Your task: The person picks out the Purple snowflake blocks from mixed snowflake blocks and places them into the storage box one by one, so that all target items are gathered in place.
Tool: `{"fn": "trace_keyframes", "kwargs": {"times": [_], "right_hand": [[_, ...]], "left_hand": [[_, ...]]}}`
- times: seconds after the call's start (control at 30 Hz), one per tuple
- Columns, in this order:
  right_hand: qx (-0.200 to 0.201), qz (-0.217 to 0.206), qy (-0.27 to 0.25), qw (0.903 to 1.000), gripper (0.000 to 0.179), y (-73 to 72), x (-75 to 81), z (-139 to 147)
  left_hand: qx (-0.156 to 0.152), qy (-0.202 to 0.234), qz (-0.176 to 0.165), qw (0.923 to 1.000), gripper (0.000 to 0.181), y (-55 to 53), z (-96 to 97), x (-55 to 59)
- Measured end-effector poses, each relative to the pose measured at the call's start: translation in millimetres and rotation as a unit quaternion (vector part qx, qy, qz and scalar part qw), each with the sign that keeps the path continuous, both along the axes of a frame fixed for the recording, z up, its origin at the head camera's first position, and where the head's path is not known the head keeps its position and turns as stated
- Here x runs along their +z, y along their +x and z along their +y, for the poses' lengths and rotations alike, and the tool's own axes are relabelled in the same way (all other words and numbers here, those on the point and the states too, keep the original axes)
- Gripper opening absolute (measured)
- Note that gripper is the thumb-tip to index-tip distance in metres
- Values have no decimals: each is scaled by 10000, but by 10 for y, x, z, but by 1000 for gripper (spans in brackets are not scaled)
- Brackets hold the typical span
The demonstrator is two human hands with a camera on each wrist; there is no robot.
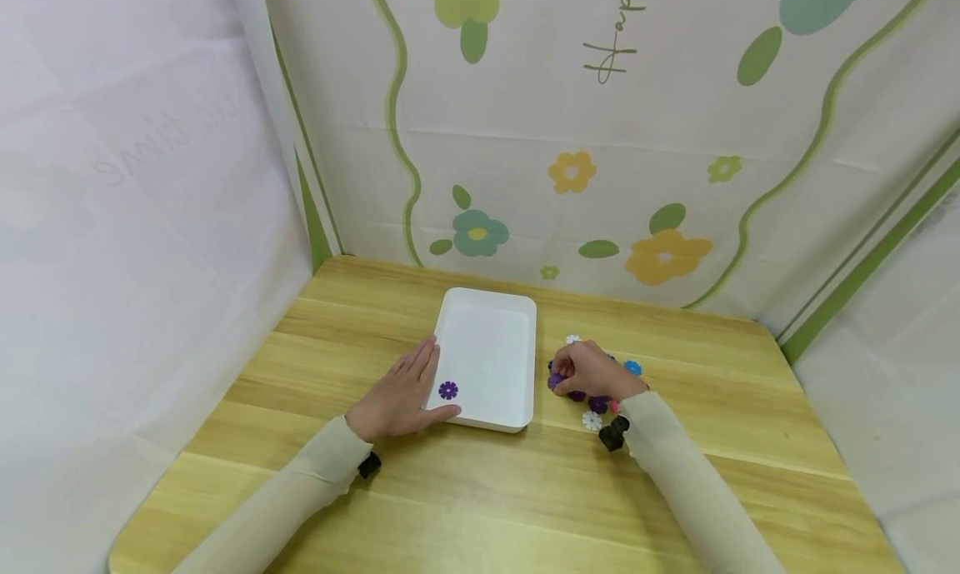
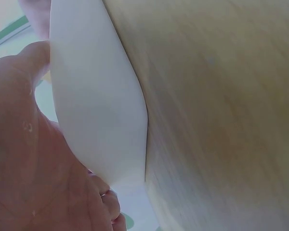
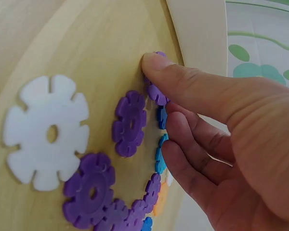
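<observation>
A white rectangular tray [image 1: 487, 349] lies on the wooden table, with one purple snowflake disc [image 1: 444, 393] inside near its left front corner. My left hand [image 1: 397, 399] rests against the tray's left front corner, fingers straight along the left side and thumb over the front rim. The left wrist view shows that palm beside the tray's outer wall [image 2: 101, 110]. Right of the tray, my right hand [image 1: 592, 370] pinches a purple snowflake disc [image 3: 157, 94] between thumb and fingers, low over the table. The forefinger is partly hidden behind the thumb.
Loose snowflake discs are spread under and around my right hand: a large white one [image 3: 29, 134], a purple one [image 3: 89, 192], a blue one [image 1: 633, 367] and others. Printed fabric walls [image 1: 510, 124] enclose the table [image 1: 480, 491] at the back and sides.
</observation>
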State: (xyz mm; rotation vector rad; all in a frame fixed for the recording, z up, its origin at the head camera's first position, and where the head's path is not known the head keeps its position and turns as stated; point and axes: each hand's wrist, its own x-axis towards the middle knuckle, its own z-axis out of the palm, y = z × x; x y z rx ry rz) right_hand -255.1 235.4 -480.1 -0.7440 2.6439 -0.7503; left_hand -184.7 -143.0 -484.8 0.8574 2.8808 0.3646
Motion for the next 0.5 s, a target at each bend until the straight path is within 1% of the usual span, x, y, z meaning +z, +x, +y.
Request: {"fn": "trace_keyframes", "kwargs": {"times": [0.1,0.23,0.37,0.5], "right_hand": [[17,18,74,10000,16,-20,23,-10],[-65,-25,166,9998,17,-33,44,-17],[-144,-112,215,9996,12,-40,77,-9],[-94,-262,202,9994,7,-51,140,30]], "left_hand": [[1,-6,8,10000,108,1,0,7],[-17,11,16,10000,108,5,-2,12],[-34,-5,18,10000,108,5,2,21],[-13,-79,-46,10000,107,1,3,34]]}}
